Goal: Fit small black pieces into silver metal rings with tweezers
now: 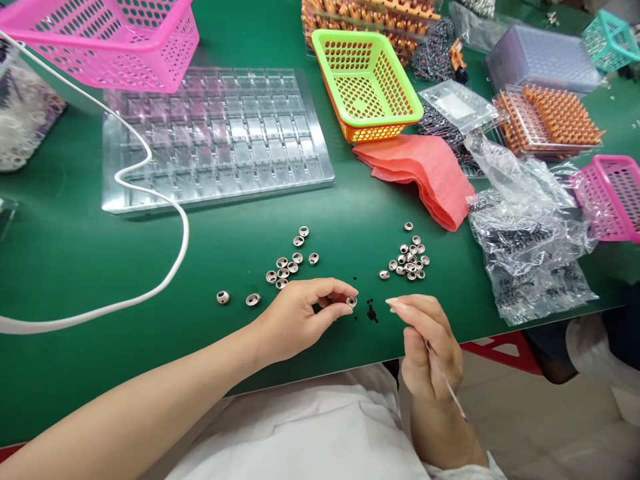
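Between thumb and fingertips, my left hand (300, 313) pinches a small silvery metal cup (351, 302) with a hole in it. My right hand (433, 343) is closed around a thin pale rod (447, 385), whose lower end sticks out past the wrist; its kind cannot be made out. A small heap of tiny black pieces (372, 313) lies on the green table between my hands. Several similar metal cups (293, 267) are scattered behind my left hand. Another cluster of cups (411, 260) sits beyond my right hand, and two lie apart at the left.
A stack of clear compartment trays (320, 170) stands behind, partly under a pink basket (170, 60). A white cable (186, 233) curves across the left. Farther back are a green basket (415, 110) and red cloth (440, 177). Plastic bags (530, 247) lie at the right.
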{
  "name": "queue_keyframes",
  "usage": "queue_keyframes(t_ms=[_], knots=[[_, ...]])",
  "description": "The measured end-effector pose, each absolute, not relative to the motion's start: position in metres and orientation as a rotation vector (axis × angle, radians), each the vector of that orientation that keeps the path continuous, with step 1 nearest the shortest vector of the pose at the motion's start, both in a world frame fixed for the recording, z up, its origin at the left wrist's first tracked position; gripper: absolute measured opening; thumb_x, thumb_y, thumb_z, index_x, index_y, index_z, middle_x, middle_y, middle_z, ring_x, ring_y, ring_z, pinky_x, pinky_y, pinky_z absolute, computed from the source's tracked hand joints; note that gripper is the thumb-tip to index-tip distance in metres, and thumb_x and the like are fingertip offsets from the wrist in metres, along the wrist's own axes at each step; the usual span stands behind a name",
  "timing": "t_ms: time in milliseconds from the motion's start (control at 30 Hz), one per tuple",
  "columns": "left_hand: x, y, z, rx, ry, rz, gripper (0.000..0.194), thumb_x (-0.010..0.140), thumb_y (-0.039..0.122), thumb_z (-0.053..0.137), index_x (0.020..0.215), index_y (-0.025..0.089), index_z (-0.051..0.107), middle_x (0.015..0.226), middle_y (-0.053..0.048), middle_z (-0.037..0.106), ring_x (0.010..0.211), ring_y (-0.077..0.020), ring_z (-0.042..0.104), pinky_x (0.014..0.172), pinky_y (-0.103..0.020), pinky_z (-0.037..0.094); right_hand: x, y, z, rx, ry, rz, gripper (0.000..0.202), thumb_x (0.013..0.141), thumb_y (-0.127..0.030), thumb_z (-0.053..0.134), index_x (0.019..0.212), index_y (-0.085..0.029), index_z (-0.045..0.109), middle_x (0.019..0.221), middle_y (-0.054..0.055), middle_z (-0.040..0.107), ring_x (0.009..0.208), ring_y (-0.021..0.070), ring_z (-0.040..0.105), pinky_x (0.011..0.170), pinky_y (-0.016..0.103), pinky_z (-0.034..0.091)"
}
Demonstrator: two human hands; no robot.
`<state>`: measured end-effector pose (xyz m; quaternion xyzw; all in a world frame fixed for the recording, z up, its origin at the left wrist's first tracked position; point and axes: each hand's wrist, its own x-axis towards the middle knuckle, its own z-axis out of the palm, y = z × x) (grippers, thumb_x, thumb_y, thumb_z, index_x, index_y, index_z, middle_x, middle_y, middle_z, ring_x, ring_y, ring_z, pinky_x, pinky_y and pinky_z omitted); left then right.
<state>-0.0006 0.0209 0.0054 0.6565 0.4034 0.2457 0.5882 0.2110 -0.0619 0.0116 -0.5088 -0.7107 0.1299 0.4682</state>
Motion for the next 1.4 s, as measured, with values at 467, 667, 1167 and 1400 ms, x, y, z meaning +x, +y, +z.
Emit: queue_keyframes(t_ms=[467, 667, 1167, 1400], knots=[[-0.001, 0.017, 0.008, 1.736, 0.746, 0.673, 0.016, 0.095, 0.012, 0.066, 0.104, 0.017, 0.078, 0.085, -0.003, 0.078, 0.073, -0.0131, 0.071, 0.067, -0.020, 0.055, 0.223, -0.048, -0.001, -1.074, -2.246, 0.185, 0.033, 0.093, -0.011, 0.067, 0.124, -0.021, 0.068, 0.094, 0.005, 0.075, 0.083, 0.0186, 0.063, 0.072, 0.035, 0.057], [-0.001, 0.013, 0.008, 1.768, 0.717, 0.713, 0.017, 0.094, 0.007, 0.066, 0.104, 0.014, 0.077, 0.085, -0.004, 0.077, 0.072, -0.0125, 0.071, 0.066, -0.018, 0.055, 0.227, -0.048, 0.001, -0.966, -2.328, 0.106, 0.026, 0.094, -0.009, 0.062, 0.118, -0.016, 0.070, 0.095, 0.006, 0.076, 0.085, 0.0196, 0.065, 0.069, 0.036, 0.054], [-0.001, 0.006, 0.011, 1.688, 0.748, 0.675, 0.020, 0.095, 0.009, 0.062, 0.104, 0.015, 0.078, 0.084, -0.004, 0.076, 0.073, -0.0134, 0.070, 0.068, -0.020, 0.055, 0.225, -0.040, 0.013, -0.775, -2.395, 0.095, 0.019, 0.092, -0.004, 0.060, 0.107, -0.006, 0.072, 0.092, 0.012, 0.072, 0.082, 0.0208, 0.064, 0.064, 0.035, 0.050], [-0.001, 0.001, 0.012, 1.583, 0.787, 0.618, 0.020, 0.095, 0.013, 0.061, 0.105, 0.018, 0.078, 0.084, -0.001, 0.076, 0.072, -0.0125, 0.069, 0.068, -0.020, 0.056, 0.225, -0.041, 0.016, -0.735, -2.401, 0.086, 0.026, 0.095, -0.005, 0.050, 0.105, -0.006, 0.073, 0.095, 0.014, 0.072, 0.085, 0.0213, 0.064, 0.062, 0.035, 0.053]])
